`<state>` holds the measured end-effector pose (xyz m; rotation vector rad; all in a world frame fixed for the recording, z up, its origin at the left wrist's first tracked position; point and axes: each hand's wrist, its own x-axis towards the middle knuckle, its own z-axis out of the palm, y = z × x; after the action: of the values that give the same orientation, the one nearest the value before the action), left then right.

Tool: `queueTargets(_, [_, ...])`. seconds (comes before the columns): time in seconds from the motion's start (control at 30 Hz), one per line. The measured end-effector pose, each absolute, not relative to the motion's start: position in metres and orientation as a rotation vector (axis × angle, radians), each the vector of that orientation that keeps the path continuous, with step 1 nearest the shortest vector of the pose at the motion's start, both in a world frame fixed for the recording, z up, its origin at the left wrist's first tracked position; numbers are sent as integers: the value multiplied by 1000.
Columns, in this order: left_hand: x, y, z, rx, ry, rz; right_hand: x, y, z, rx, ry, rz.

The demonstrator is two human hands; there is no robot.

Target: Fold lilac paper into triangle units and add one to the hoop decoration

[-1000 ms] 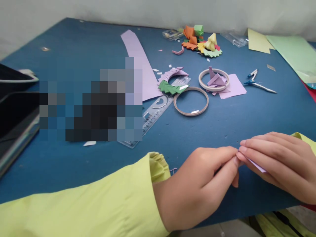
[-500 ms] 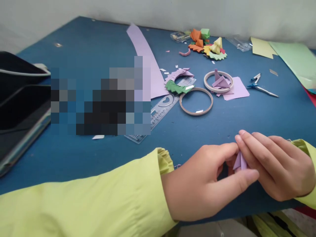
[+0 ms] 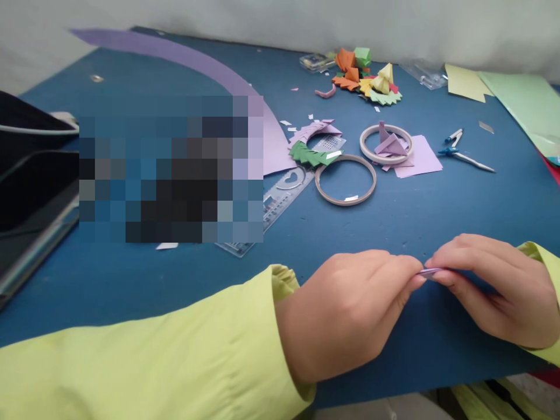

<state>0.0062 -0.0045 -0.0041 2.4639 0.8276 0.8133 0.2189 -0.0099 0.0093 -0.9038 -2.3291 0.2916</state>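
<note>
Between my two hands is a small piece of folded purple paper, seen nearly edge-on, with most of it hidden by fingers. My left hand pinches its left end between thumb and fingers. My right hand pinches the right end the same way, and the fingertips of both hands almost meet. Beyond them lie a brown tape roll, a white tape roll with folded purple pieces inside, and a stack of purple paper squares.
A half ring of green and purple folded paper overlaps a clear ruler. A blue-and-white compass lies right. Colourful folded pieces sit at the back, green sheets at right. A blurred patch hides part of the left.
The purple piece has turned from standing folds to flat and edge-on. Both hands have shifted from cupping it to pinching its ends. The long purple strip's far end has swung left.
</note>
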Motion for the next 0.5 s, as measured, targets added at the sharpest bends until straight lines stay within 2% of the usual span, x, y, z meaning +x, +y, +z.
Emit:
queueTargets(0.23, [9, -8, -4, 2513, 876, 834, 218, -7, 10, -957, -2339, 534])
queueTargets(0.5, [11, -6, -1, 2162, 801, 840, 220, -7, 8, -948, -2340, 554])
